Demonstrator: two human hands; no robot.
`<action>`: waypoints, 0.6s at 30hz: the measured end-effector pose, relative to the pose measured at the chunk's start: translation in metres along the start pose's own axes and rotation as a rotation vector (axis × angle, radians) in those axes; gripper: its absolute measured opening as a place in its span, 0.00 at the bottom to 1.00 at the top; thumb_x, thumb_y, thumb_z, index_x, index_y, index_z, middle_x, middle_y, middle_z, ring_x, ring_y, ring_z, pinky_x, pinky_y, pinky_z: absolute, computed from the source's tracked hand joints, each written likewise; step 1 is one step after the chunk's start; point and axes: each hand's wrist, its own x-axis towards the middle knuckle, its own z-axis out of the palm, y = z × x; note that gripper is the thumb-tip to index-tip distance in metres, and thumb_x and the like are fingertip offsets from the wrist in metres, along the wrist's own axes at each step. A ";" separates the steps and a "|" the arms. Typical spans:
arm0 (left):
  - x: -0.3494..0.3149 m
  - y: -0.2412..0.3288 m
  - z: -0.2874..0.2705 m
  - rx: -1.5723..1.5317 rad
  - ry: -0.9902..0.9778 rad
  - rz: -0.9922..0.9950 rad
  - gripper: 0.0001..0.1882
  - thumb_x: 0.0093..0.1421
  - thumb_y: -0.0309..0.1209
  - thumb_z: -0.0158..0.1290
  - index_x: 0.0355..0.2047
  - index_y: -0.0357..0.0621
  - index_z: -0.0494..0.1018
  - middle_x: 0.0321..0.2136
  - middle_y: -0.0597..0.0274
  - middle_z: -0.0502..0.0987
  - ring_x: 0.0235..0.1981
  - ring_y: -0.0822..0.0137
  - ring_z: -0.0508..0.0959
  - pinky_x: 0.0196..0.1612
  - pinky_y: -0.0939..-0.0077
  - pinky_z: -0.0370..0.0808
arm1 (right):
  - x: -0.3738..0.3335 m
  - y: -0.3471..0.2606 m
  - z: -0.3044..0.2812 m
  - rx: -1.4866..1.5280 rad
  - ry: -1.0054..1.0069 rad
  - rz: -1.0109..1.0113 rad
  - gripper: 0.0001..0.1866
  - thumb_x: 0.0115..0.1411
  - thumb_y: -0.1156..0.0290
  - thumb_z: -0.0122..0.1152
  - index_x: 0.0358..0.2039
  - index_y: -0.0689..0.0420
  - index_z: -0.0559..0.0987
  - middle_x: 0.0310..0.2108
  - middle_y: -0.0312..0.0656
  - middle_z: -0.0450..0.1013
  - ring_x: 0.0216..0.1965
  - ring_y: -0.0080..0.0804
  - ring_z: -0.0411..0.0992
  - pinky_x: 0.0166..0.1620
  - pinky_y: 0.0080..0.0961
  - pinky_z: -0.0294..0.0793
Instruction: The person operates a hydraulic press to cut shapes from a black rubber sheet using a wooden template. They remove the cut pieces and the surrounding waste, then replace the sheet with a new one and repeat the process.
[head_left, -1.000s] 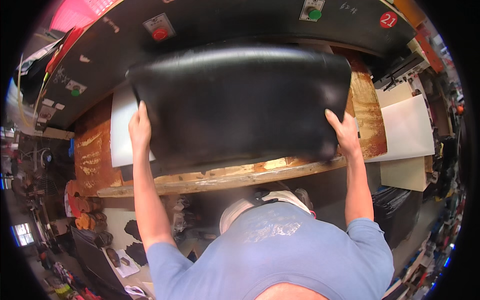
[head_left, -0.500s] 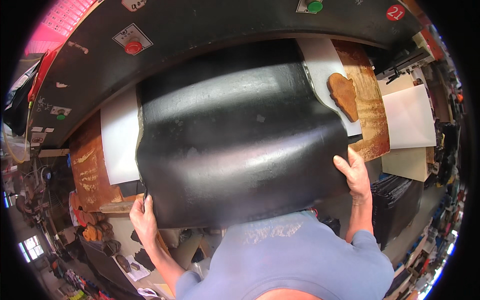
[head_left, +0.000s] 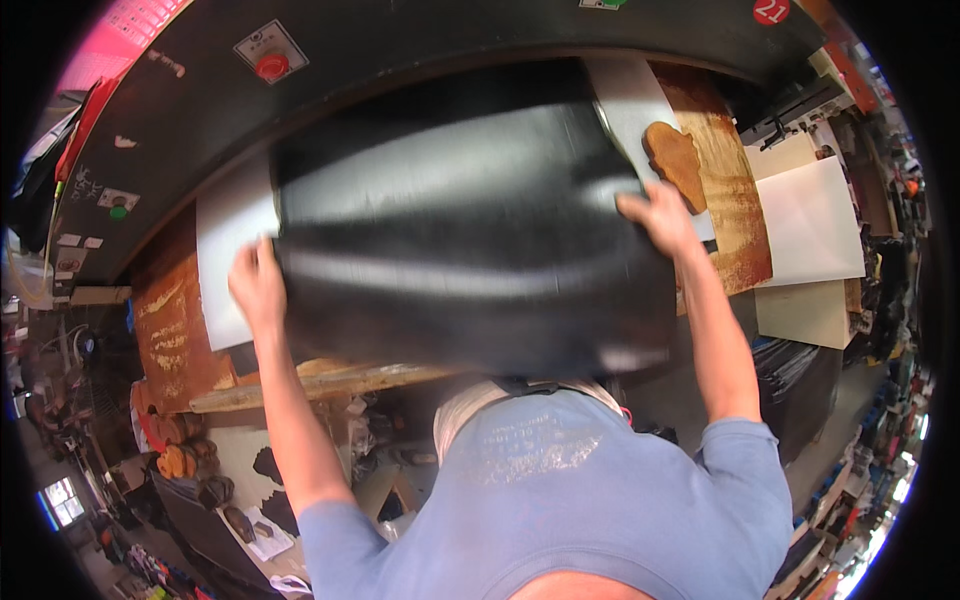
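Note:
A wide, glossy black leather-like sheet (head_left: 450,215) lies on the work surface, its near part hanging over the front edge towards my body. My left hand (head_left: 258,288) pinches its left edge, thumb on top. At the right edge my right hand (head_left: 662,222) grips the sheet the same way, slightly blurred. White sheeting (head_left: 224,270) shows from under the black sheet on both sides. Just beyond my right hand, a brown wavy-edged piece (head_left: 675,165) rests on the white sheeting.
A dark machine beam (head_left: 420,45) with a red button (head_left: 272,67) and a green button (head_left: 118,212) spans the far side. The worn brown board (head_left: 175,330) lies beneath. White sheets (head_left: 812,225) stand at the right; brown shaped pieces (head_left: 178,460) sit at lower left.
Both hands have moved forward along the sheet's side edges, away from my body. The sheet's near edge has shifted forward, uncovering more of the wooden front edge. The view has shifted slightly.

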 end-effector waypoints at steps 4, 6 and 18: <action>0.077 0.003 0.049 0.277 0.074 0.069 0.24 0.73 0.45 0.51 0.38 0.31 0.82 0.36 0.32 0.83 0.45 0.35 0.83 0.50 0.48 0.77 | 0.082 -0.015 -0.006 0.047 0.275 -0.093 0.30 0.66 0.51 0.65 0.54 0.68 0.83 0.46 0.56 0.84 0.48 0.39 0.83 0.52 0.35 0.80; 0.060 -0.014 0.050 0.280 -0.084 0.039 0.24 0.73 0.45 0.52 0.43 0.30 0.82 0.39 0.32 0.83 0.47 0.36 0.83 0.53 0.49 0.77 | 0.070 -0.004 0.005 -0.079 0.292 -0.039 0.36 0.66 0.49 0.65 0.60 0.70 0.79 0.55 0.63 0.80 0.59 0.48 0.78 0.62 0.36 0.75; 0.047 -0.014 0.098 0.325 0.183 0.215 0.17 0.69 0.35 0.56 0.50 0.35 0.82 0.40 0.36 0.85 0.44 0.38 0.84 0.50 0.52 0.80 | 0.088 0.004 0.040 -0.308 0.585 -0.289 0.16 0.71 0.64 0.56 0.48 0.60 0.85 0.39 0.57 0.84 0.44 0.59 0.82 0.50 0.47 0.81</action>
